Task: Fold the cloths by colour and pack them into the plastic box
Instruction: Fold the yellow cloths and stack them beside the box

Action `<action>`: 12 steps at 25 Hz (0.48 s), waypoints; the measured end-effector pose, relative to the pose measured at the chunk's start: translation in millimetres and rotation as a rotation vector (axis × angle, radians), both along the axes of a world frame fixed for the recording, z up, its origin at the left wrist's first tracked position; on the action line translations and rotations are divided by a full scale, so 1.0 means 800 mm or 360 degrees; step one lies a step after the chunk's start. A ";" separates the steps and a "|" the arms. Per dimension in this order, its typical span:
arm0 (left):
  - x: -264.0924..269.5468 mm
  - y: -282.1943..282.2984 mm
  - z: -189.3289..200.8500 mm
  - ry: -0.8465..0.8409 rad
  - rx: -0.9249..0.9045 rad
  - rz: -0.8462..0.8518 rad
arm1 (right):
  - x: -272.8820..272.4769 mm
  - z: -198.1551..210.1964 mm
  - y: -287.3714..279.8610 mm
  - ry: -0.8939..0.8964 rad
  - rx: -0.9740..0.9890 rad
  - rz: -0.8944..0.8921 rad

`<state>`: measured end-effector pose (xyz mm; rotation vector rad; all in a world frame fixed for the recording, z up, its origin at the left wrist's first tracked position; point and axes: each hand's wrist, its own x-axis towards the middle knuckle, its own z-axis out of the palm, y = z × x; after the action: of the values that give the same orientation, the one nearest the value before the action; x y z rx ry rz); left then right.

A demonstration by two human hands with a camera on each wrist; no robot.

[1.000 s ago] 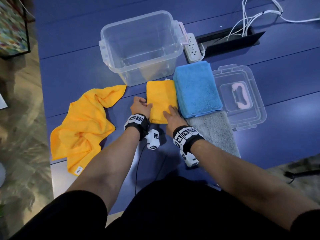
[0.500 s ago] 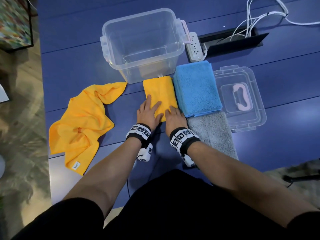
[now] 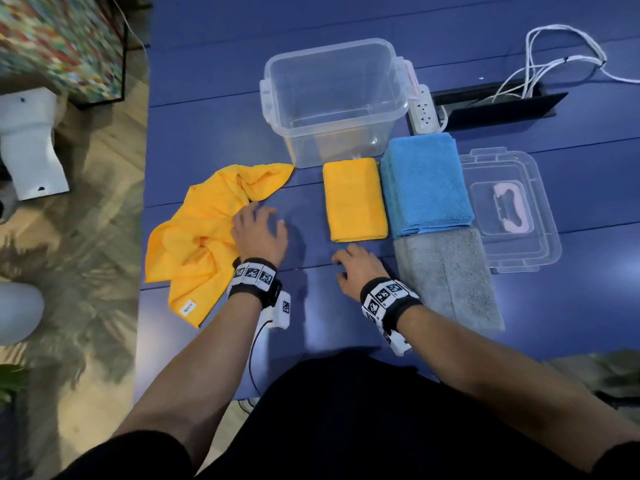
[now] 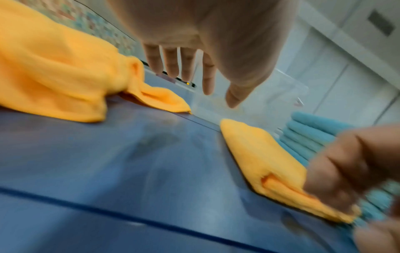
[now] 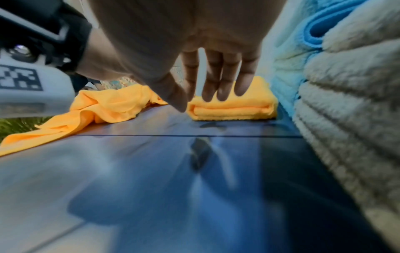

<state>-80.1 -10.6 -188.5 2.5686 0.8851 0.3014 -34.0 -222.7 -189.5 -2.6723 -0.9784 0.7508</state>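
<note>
A folded yellow cloth lies on the blue table just in front of the clear plastic box, which holds nothing. Folded blue cloths lie to its right, with a folded grey cloth nearer me. A crumpled yellow cloth lies at the left. My left hand hovers open at that cloth's right edge, fingers spread. My right hand is open just short of the folded yellow cloth, fingers straight and holding nothing.
The box's clear lid with a pink handle lies to the right of the blue cloths. A white power strip and a cable slot with white cords sit behind. The table's left edge runs beside the crumpled cloth.
Both hands have come off the folded yellow cloth. The left hand moved left to the crumpled yellow cloth; the right hand drew back toward me.
</note>
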 end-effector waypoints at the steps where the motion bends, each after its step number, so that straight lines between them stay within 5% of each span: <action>1: -0.027 0.020 0.001 -0.0015 0.0038 0.0126 | -0.013 -0.002 0.005 0.0058 -0.0070 0.0040; 6: -0.148 0.083 -0.013 0.0490 -0.0219 0.0639 | -0.071 -0.011 0.044 -0.0022 -0.0261 0.0115; 12: -0.208 0.113 -0.030 0.0628 -0.0330 0.0496 | -0.102 -0.007 0.088 -0.0031 -0.0367 0.0069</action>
<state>-246.9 79.6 -212.4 2.3282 1.3828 -0.2128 -115.3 -152.1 -195.0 -2.8658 -1.0140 0.8988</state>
